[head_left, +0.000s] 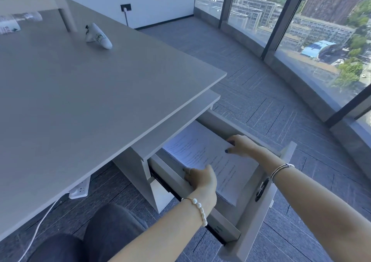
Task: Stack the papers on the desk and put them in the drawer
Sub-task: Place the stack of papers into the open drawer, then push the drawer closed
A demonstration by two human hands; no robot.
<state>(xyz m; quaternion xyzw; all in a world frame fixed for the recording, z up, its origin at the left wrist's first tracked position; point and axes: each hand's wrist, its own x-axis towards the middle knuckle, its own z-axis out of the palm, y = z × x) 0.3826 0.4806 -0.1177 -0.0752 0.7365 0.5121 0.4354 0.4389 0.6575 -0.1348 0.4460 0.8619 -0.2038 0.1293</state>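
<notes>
A stack of white printed papers point(202, 151) lies inside the open grey drawer point(251, 217) under the desk's right end. My left hand point(200, 178) grips the stack's near left edge, thumb on top, fingers over the drawer's left wall. My right hand point(241, 145) holds the stack's far right edge beside the drawer's right wall. The back part of the stack is hidden under the grey desk point(80, 93).
On the desk lie a white tube-shaped object point(99, 37) and a plastic bottle point(18, 20) at the far left, beside a riser leg point(67, 14). A white power strip point(80, 188) hangs under the desk. My knees point(100, 231) are below. Floor-to-ceiling windows point(301, 30) curve at right.
</notes>
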